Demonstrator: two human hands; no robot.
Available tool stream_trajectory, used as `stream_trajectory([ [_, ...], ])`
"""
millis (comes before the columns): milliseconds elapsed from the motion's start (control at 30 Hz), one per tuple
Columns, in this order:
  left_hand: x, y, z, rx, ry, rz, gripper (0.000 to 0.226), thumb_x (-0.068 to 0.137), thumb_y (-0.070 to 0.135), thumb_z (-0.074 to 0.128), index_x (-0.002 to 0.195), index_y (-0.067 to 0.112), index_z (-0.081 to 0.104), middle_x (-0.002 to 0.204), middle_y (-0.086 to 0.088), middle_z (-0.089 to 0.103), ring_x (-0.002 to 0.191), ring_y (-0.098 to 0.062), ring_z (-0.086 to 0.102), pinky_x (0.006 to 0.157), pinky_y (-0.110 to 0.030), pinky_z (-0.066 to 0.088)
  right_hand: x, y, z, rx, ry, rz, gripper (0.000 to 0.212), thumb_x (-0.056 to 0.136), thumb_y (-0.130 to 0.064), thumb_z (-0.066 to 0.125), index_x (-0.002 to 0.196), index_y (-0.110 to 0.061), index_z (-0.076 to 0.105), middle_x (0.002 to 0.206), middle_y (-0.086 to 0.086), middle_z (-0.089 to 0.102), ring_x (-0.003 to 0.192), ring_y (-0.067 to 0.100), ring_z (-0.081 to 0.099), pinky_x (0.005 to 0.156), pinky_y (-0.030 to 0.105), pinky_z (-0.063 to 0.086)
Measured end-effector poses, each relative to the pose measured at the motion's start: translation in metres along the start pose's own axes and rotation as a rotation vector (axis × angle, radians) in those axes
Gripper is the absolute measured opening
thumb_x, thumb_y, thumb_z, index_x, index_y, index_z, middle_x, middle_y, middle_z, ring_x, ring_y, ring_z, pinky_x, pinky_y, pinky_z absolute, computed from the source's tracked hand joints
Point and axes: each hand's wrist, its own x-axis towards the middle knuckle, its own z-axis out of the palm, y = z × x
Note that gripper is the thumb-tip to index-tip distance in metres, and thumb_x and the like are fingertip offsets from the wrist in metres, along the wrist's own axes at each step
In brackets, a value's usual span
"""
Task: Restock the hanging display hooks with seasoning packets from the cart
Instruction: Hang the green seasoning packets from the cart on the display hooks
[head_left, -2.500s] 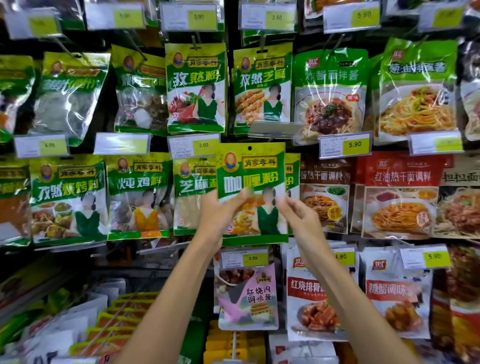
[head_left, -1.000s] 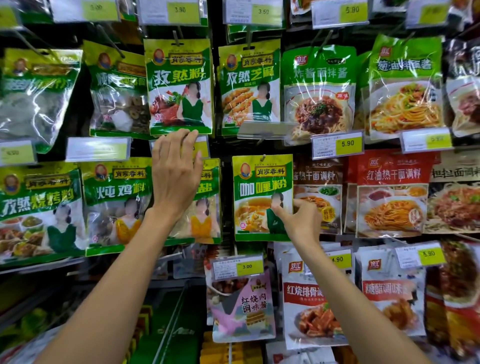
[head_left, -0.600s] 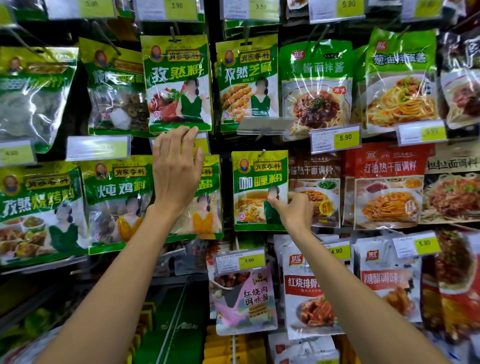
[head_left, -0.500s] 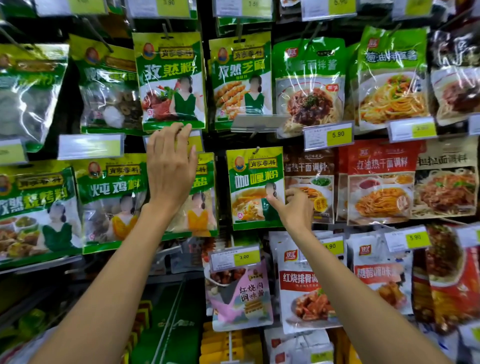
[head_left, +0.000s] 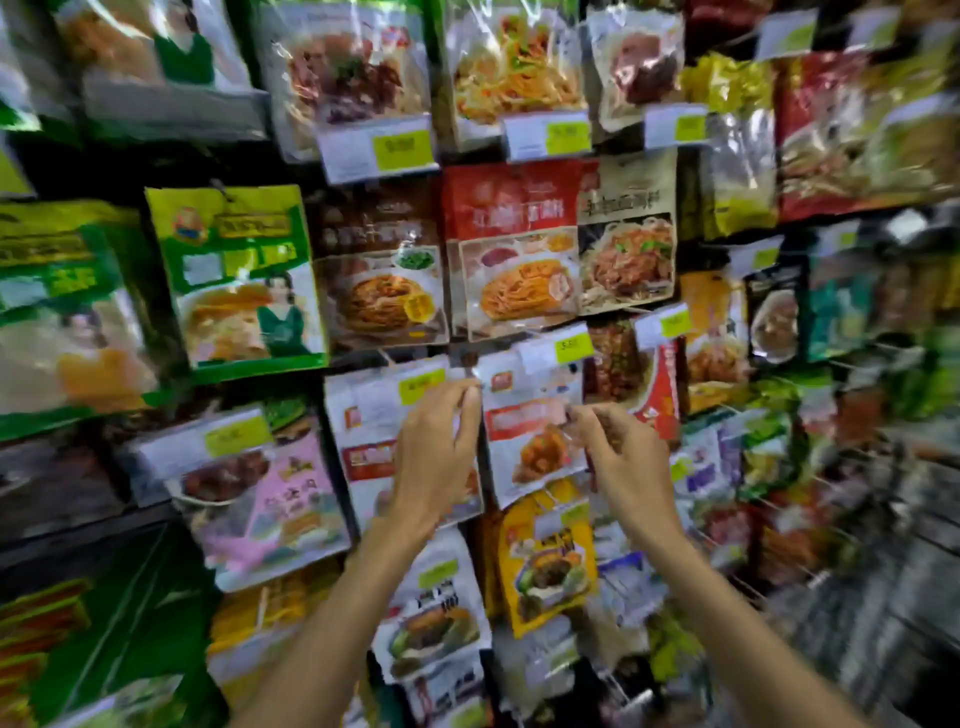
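Currently, head view only, with heavy motion blur. Both bare arms reach up to the hanging display.

The white seasoning packet (head_left: 530, 441), with a red band and an orange dish pictured on it, hangs just right of the frame's middle. A yellow price tag (head_left: 571, 347) sits at its 1 o'clock.

The left hand (head_left: 436, 457) is at the packet's 9 o'clock edge. Its fingers (head_left: 469, 397) are held together and nearly straight, tips at the upper left corner. Blur prevents confirming whether they pinch the edge or only touch it.

The right hand (head_left: 618, 457) is at the 3 o'clock edge, fingers curled, tips closed on the packet's right margin.

Around the packet:
- A red noodle packet (head_left: 514, 249) hangs at 12 o'clock.
- A green packet (head_left: 234, 275) hangs at 10 o'clock.
- A pink packet (head_left: 260, 499) hangs at 8 o'clock.
- A yellow packet (head_left: 545, 561) hangs at 6 o'clock, directly below.
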Motion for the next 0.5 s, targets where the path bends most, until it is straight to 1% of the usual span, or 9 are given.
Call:
stream_trajectory([
  [33,-0.016,0.01,0.031,-0.083,-0.074,-0.039,0.032,0.098,0.026,0.04,0.091,0.006,0.064,0.081,-0.008,0.063,0.076,-0.013,0.056,0.065,-0.027,0.037,-0.014,0.022,-0.023,-0.041,0.017,0.053,0.022,0.099,-0.031,0.049,0.091,-0.02,0.066,0.078,-0.003,0.067,0.069,0.006,0.061,0.056,0.02,0.043],
  [100,-0.049,0.032,0.091,-0.24,-0.216,-0.128,0.028,0.1,0.024,0.043,0.083,0.01,0.061,0.066,0.004,0.057,0.061,0.001,0.05,0.057,-0.021,0.034,-0.045,0.068,-0.068,-0.117,0.062,0.187,0.022,0.099,-0.027,0.05,0.086,-0.018,0.065,0.076,-0.003,0.066,0.07,0.01,0.062,0.06,0.021,0.044],
  [167,-0.084,0.048,0.146,-0.338,-0.373,-0.21,0.024,0.099,0.018,0.045,0.086,0.013,0.063,0.068,0.011,0.058,0.063,0.007,0.052,0.058,-0.018,0.037,-0.077,0.113,-0.108,-0.174,0.131,0.345,0.022,0.097,-0.021,0.052,0.081,-0.014,0.065,0.072,0.002,0.067,0.068,0.017,0.063,0.064,0.023,0.045],
  [200,-0.104,0.06,0.178,-0.374,-0.469,-0.241,0.023,0.099,0.017,0.045,0.086,0.012,0.064,0.072,0.007,0.062,0.066,0.002,0.055,0.06,-0.022,0.039,-0.097,0.138,-0.134,-0.212,0.179,0.442,0.023,0.097,-0.019,0.053,0.079,-0.013,0.066,0.071,0.006,0.069,0.068,0.022,0.064,0.067,0.029,0.046],
  [233,-0.119,0.066,0.201,-0.398,-0.545,-0.282,0.024,0.099,0.017,0.045,0.087,0.01,0.065,0.076,-0.001,0.065,0.069,-0.009,0.059,0.064,-0.027,0.041,-0.114,0.154,-0.151,-0.243,0.206,0.498,0.023,0.096,-0.017,0.054,0.077,-0.013,0.065,0.072,0.007,0.07,0.069,0.022,0.064,0.068,0.032,0.047],
  [300,-0.144,0.077,0.241,-0.453,-0.69,-0.371,0.023,0.099,0.014,0.046,0.096,0.005,0.067,0.089,-0.011,0.069,0.083,-0.023,0.064,0.075,-0.035,0.048,-0.145,0.181,-0.179,-0.273,0.272,0.613,0.026,0.096,-0.014,0.055,0.072,-0.019,0.063,0.074,0.007,0.07,0.071,0.019,0.064,0.068,0.028,0.046],
  [367,-0.169,0.093,0.283,-0.478,-0.814,-0.364,0.021,0.098,0.01,0.047,0.1,0.003,0.067,0.095,-0.011,0.07,0.09,-0.024,0.064,0.083,-0.032,0.048,-0.174,0.209,-0.208,-0.324,0.366,0.743,0.025,0.095,-0.013,0.055,0.072,-0.015,0.064,0.071,0.006,0.067,0.068,0.018,0.06,0.062,0.018,0.041],
  [433,-0.192,0.105,0.319,-0.455,-0.911,-0.307,0.02,0.097,0.01,0.049,0.095,0.004,0.067,0.089,-0.008,0.068,0.084,-0.021,0.061,0.075,-0.027,0.042,-0.2,0.234,-0.23,-0.394,0.426,0.837,0.026,0.096,-0.014,0.055,0.075,-0.004,0.067,0.068,0.009,0.065,0.067,0.025,0.06,0.063,0.028,0.043],
  [500,-0.214,0.111,0.355,-0.459,-1.012,-0.285,0.024,0.098,0.018,0.048,0.091,0.004,0.067,0.083,-0.009,0.067,0.079,-0.023,0.06,0.072,-0.032,0.043,-0.225,0.263,-0.246,-0.435,0.463,0.931,0.026,0.097,-0.017,0.053,0.08,-0.003,0.067,0.07,0.009,0.064,0.069,0.027,0.06,0.063,0.035,0.042],
])
